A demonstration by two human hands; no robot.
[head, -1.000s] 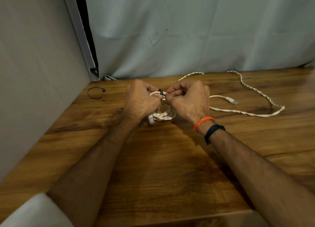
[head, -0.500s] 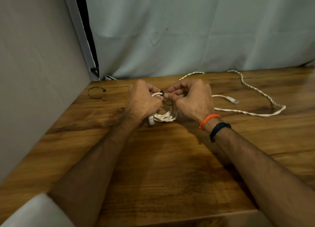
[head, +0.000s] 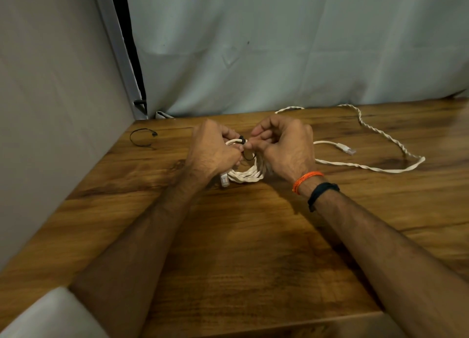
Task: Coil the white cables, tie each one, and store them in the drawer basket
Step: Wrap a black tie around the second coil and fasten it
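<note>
A coiled white twisted cable (head: 247, 176) lies on the wooden table (head: 253, 249) between my hands, its clear plug (head: 224, 180) sticking out at the lower left. My left hand (head: 212, 151) grips the coil's left side. A thin black tie (head: 245, 153) loops around the coil's top, and my right hand (head: 284, 147) pinches it with thumb and forefinger. A second white cable (head: 375, 169) lies loose and uncoiled to the right, its plug (head: 346, 148) pointing right.
Another black tie (head: 142, 137) lies as an open loop near the table's back left corner. A grey panel (head: 50, 122) walls the left side and a pale curtain (head: 291, 45) hangs behind. No drawer basket is in view.
My right hand has shifted slightly right and its fingers have worked along the black tie, whose loop now hangs lower inside the coil. The coil and the loose cable stay put.
</note>
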